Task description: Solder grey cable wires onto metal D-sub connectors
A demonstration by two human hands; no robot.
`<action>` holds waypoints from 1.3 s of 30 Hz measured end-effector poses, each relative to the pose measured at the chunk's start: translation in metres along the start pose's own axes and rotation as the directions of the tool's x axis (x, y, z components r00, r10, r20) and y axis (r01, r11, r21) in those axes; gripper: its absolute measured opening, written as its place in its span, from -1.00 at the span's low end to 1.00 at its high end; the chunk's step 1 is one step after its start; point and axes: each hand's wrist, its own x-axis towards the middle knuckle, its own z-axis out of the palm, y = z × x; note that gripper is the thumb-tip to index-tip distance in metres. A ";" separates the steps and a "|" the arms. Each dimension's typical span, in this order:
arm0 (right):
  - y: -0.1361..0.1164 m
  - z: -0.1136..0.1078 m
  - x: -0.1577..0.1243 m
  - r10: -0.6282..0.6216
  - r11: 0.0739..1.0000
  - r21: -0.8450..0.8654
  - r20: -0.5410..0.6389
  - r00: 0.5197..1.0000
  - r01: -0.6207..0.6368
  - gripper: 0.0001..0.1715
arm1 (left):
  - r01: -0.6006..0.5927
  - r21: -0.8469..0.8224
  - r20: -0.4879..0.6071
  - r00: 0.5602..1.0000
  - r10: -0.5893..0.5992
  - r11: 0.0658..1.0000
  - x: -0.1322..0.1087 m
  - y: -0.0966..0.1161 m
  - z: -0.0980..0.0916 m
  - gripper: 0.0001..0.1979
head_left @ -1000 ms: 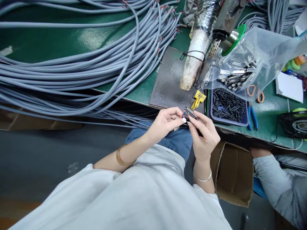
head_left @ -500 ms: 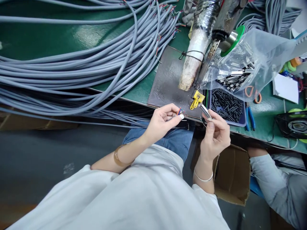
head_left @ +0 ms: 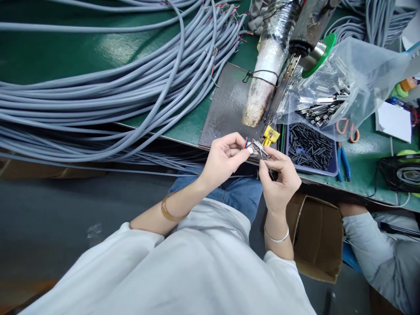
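- Head view: left hand (head_left: pixel 225 157) pinches thin red and blue wires (head_left: pixel 246 143) narrowly between thumb and fingers.
- Right hand (head_left: pixel 280 175) holds a connector (head_left: pixel 260 150), a slim metallic bar with a row of contacts, in a narrow fingertip grip.
- Connector location: between both hands, beside the wires; whether they touch cannot be determined.
- Dark flat plate (head_left: pixel 223 105), speckled, lies on the smooth green bench (head_left: pixel 193 127).
- Yellow clip (head_left: pixel 271 136) stands just beyond the connector, partly hidden by it.
- Blue-rimmed plastic tray (head_left: pixel 335 170) contains short black tubes (head_left: pixel 310 146); a translucent bag (head_left: pixel 367 65) of metallic parts overhangs its rear.
- Rounded grey cables (head_left: pixel 131 103) occupy the bench's left; a film-wrapped tube (head_left: pixel 259 96) covers part of the plate.
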 end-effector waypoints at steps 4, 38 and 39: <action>0.001 0.001 0.007 -0.014 1.000 0.016 -0.013 1.000 0.014 -0.87 | -0.084 0.010 -0.005 0.996 0.084 0.996 0.005 0.000 0.002 -0.80; 0.006 -0.003 0.023 -0.047 0.999 -0.026 0.028 0.998 0.048 -0.87 | -0.008 0.069 -0.016 1.000 0.009 0.998 0.010 0.007 0.004 -0.80; 0.005 -0.002 0.023 -0.024 1.000 -0.003 0.019 1.000 0.025 -0.87 | -0.010 0.063 -0.018 1.000 0.012 0.998 0.009 0.007 0.004 -0.80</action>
